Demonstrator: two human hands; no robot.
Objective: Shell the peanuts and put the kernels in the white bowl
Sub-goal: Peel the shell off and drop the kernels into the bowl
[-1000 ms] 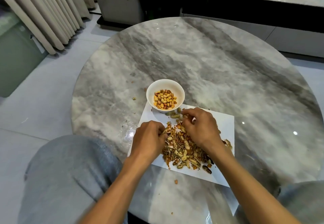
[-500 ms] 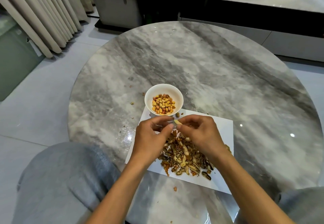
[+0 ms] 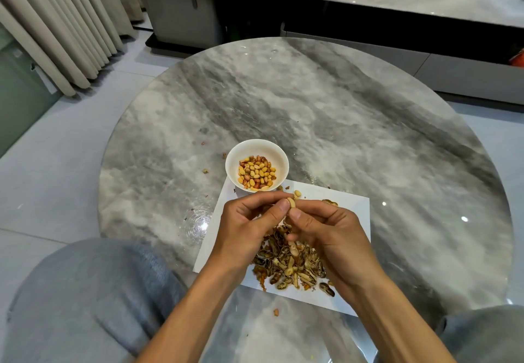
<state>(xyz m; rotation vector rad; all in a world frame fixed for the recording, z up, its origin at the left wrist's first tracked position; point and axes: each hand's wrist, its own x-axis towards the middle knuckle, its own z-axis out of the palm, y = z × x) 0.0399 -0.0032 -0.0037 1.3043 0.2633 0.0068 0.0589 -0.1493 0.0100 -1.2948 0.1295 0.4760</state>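
Observation:
A white bowl point(image 3: 272, 151) partly filled with yellow and reddish kernels stands on the far left corner of a white paper sheet point(image 3: 350, 209). Just in front of the bowl, my left hand point(image 3: 248, 225) and my right hand point(image 3: 326, 229) meet above the sheet and together pinch one pale peanut point(image 3: 291, 203) between thumbs and fingertips. Under my hands lies a heap of broken shells and peanuts point(image 3: 292, 263). A loose kernel point(image 3: 297, 193) and a whole peanut point(image 3: 330, 202) lie on the sheet beyond my fingers.
The sheet sits near the front of a round grey marble table point(image 3: 340, 113). Small shell crumbs point(image 3: 205, 170) dot the table left of the bowl. My grey-trousered knee point(image 3: 85, 300) is at the lower left. A low cabinet point(image 3: 368, 22) stands behind the table.
My hands lifted from the shell heap and came together in front of the bowl, with a peanut now pinched between them. The camera view shifted slightly downward.

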